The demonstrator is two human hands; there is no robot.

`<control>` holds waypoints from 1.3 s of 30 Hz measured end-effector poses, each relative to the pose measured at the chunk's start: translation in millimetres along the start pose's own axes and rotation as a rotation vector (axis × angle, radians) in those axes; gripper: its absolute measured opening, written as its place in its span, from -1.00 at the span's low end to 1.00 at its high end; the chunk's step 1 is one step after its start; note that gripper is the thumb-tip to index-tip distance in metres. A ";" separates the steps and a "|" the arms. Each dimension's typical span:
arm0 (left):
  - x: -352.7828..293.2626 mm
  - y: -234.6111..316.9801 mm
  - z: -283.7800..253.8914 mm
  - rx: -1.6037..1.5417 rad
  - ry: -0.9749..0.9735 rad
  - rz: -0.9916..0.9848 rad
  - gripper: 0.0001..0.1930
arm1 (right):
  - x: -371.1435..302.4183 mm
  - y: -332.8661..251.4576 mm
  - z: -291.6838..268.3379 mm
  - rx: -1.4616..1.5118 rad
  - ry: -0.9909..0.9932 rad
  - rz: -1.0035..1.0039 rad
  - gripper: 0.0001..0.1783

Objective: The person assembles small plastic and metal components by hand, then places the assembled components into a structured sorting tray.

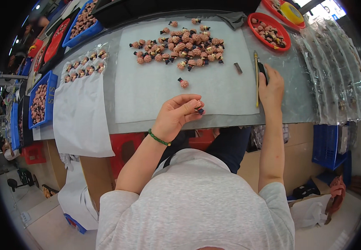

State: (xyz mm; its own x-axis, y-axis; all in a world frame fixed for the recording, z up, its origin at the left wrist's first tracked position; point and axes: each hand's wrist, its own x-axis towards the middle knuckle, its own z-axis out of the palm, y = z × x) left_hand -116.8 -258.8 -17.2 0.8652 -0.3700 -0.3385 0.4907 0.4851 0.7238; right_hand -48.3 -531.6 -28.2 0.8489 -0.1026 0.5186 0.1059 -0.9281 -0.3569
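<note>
Your left hand (174,116) pinches a small, bumpy pink-and-navy figurine (199,110) over the flat white sheet (147,96), likely for steadiness; your right hand (273,89), closure unclear, meets a slim black tool (262,70) beside a thin yellow stick (256,81), presumably kept within reach.

Head cam, L of a side-by-side pair, wide fisheye, upright. Looks steeply down & fwd from the wearer's head: shirt (197,200) close-up at 6 o'clock, hands (172,116) mid-dist. at ctr & approx. 2 o'clock, table (291,89) beyond, twd 12. Rm. bg at 8–10 o'clock; edges bow nr. dark rim.
</note>
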 end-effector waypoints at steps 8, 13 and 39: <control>-12.7 10.1 -7.3 -0.123 0.069 -0.011 -0.81 | -23.0 -128.7 34.2 0.588 -0.234 -0.292 -0.77; -18.7 17.8 -22.3 -0.087 0.147 0.065 -0.82 | -22.5 -146.3 51.3 0.486 -0.305 -0.328 -0.74; -4.2 16.7 -8.9 -0.072 -0.015 0.135 -0.78 | -77.8 -128.9 17.2 1.151 -0.114 -0.073 -0.64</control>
State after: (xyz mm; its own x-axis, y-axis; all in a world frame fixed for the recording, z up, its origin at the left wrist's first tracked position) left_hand -111.4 -242.1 -9.1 0.9224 -0.3090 -0.2317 0.3766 0.5868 0.7168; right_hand -119.1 -397.8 -36.0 0.8571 0.0251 0.5146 0.5152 -0.0496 -0.8556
